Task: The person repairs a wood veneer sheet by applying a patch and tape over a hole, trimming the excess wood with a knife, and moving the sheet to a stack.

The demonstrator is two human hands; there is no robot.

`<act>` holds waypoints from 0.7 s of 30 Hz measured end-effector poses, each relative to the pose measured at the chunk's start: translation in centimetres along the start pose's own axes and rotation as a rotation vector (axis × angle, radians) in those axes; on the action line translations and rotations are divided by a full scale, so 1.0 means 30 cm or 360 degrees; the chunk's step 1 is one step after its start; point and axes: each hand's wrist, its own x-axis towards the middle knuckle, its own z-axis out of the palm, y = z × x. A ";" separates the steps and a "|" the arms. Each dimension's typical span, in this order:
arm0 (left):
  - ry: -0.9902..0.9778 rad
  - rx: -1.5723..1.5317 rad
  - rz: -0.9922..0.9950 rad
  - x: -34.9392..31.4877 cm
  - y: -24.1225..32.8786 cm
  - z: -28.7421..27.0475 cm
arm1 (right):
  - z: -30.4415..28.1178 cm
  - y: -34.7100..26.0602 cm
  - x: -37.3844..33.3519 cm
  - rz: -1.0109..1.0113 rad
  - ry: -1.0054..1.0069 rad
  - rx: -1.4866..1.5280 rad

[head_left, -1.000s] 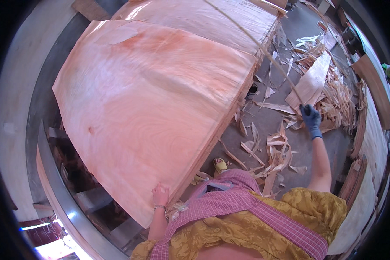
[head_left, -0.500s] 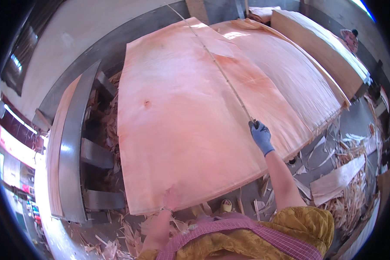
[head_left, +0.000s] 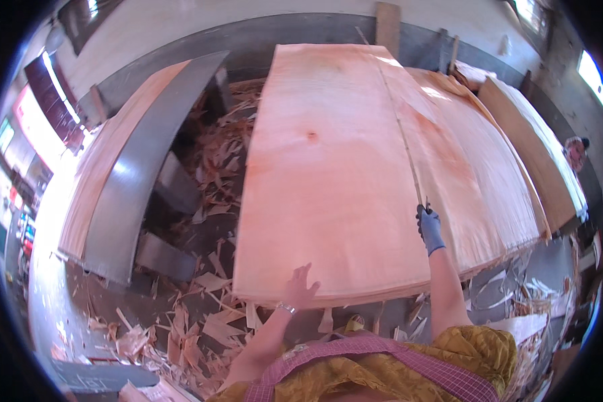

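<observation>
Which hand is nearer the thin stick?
Right: the right hand grips the stick; the left hand is apart from it, to its left, at the near edge of the pale wood sheet.

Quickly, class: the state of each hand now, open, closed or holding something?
Left hand: open, at the near edge of the pale pinkish wooden sheet.
Right hand, in a blue-grey glove: closed, holding a long, thin, light-brown stick.
</observation>
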 end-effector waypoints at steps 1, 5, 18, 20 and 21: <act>-0.0018 -0.0070 -0.0032 -0.047 -0.037 -0.062 | 0.048 0.000 -0.067 0.0011 -0.0003 0.0029; -0.0077 -0.0306 -0.0260 -0.361 -0.248 -0.307 | 0.197 0.016 -0.188 0.0303 -0.0143 0.0157; 0.0402 -0.0497 -0.1204 -1.250 -1.424 -0.743 | 1.633 -0.253 -1.004 -0.0100 -0.0702 0.0486; 0.0509 -0.0632 -0.1089 -1.182 -1.554 -0.870 | 1.907 -0.294 -1.086 -0.0182 -0.0867 0.0532; 0.0598 -0.0715 -0.1072 -1.164 -1.643 -0.951 | 2.076 -0.326 -1.172 -0.0098 -0.1006 0.0578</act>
